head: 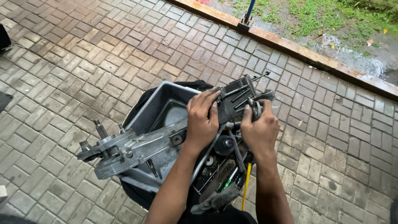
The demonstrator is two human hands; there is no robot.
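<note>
A brick-paved floor (83, 62) fills the frame, with grass at upper right. At centre, a long grey metal engine casing (141, 145) lies across a grey tub (161, 99), partly stripped, with bolts still protruding. The left hand (202, 120) presses on its upper end, fingers curled over it. The right hand (259, 128) pinches a small metal fitting (255, 108). Tools (232, 170) lie below.

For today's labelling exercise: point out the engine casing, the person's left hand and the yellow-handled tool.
engine casing (137, 145), head view, flat grey flank.
left hand (202, 120), head view, back of hand.
yellow-handled tool (246, 186), head view, mid handle.
</note>
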